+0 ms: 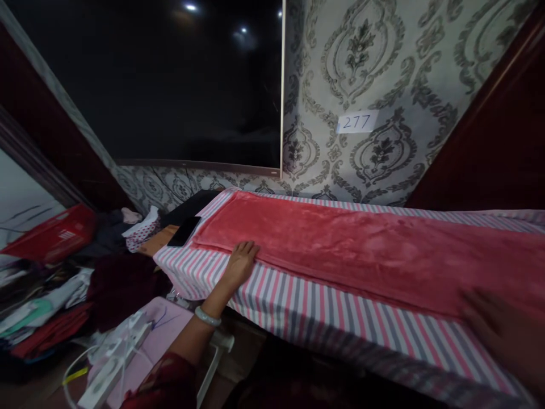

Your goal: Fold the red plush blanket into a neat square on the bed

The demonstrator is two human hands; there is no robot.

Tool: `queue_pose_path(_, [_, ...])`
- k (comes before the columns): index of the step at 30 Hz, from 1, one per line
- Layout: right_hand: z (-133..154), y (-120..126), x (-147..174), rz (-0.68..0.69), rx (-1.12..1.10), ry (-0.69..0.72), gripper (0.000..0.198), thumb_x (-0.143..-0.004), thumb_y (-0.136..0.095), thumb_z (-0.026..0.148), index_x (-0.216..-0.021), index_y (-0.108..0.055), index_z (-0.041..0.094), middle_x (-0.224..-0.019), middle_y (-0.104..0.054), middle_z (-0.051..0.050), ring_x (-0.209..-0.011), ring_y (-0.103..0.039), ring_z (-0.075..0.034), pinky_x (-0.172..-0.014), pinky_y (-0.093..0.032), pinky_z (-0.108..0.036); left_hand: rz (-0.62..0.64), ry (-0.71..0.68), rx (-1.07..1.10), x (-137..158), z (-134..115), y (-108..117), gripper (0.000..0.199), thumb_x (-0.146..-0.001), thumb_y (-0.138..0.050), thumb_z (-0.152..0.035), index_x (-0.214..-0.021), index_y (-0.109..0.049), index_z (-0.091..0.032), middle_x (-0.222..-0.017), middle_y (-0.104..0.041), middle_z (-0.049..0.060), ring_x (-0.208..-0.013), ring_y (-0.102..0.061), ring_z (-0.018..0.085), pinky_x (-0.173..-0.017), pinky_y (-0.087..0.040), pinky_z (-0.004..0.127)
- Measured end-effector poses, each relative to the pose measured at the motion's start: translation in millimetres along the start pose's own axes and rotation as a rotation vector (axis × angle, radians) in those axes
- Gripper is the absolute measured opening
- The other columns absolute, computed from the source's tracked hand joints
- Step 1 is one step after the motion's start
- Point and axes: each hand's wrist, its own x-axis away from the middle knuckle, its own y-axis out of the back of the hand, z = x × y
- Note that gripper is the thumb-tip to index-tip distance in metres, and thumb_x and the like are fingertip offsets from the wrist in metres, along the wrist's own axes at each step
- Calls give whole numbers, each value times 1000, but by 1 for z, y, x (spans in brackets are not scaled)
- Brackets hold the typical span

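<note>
A long red plush blanket (340,233), folded into a strip, lies over a cloth striped in pink, grey and white (293,295). Its near edge shows more than one layer. My left hand (242,262) rests on that edge toward the left end, fingers laid flat on the fabric, with a pale bangle (208,316) at the wrist. Over the near edge on the right is my right hand (502,326), blurred, its fingers stretched out on or just above the blanket. Neither hand shows a grip on the fabric.
A dark phone (184,231) lies left of the blanket. Below it are a pink board (170,318) and a white power strip (114,363) with cords. Clothes (55,307) and a red bag (59,232) are piled at the left. Behind stands a large television (183,85).
</note>
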Motion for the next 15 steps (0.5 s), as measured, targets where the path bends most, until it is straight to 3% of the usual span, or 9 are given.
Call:
queue_pose_path(3, [45,-7,-1,81,57,30,71,-88,-45,57,-156,-27,43,-144,-53,-14,-130,-52,-36,-104,-42,-56,-25,21,7,-5,-2,1,47,-86,-45,-10,-128,-65,-18,-137,-61,15,-127,-54,31,-109,-40,49])
queue_pose_path(5, [62,-10,-5,141,115,27,65,-91,-41,53,-154,-37,34,-146,-53,-12,-131,-52,-34,-107,-42,-57,-54,35,27,-7,-1,1,45,-86,-44,-11,-125,-65,-17,-132,-64,15,-123,-56,31,-106,-41,47])
queue_pose_path(9, [69,-5,-19,199,206,0,52,-94,-37,36,-139,-57,21,-137,-61,-13,-124,-58,-29,-104,-47,-49,-86,25,72,-10,3,2,43,-88,-40,-14,-124,-63,-15,-124,-68,14,-118,-59,29,-102,-43,42])
queue_pose_path(12, [72,3,-30,220,246,-37,53,-90,-35,17,-136,-60,19,-135,-63,-13,-122,-59,-27,-103,-49,-46,-85,17,55,-12,5,2,43,-89,-37,-14,-123,-63,-14,-124,-68,15,-117,-59,29,-101,-43,41])
queue_pose_path(15, [79,12,-36,235,265,-76,55,-85,-36,11,-131,-64,18,-133,-64,-13,-121,-60,-29,-102,-50,-48,-80,9,38,-13,6,-1,42,-89,-37,-16,-122,-63,-14,-126,-67,15,-119,-59,29,-101,-43,41])
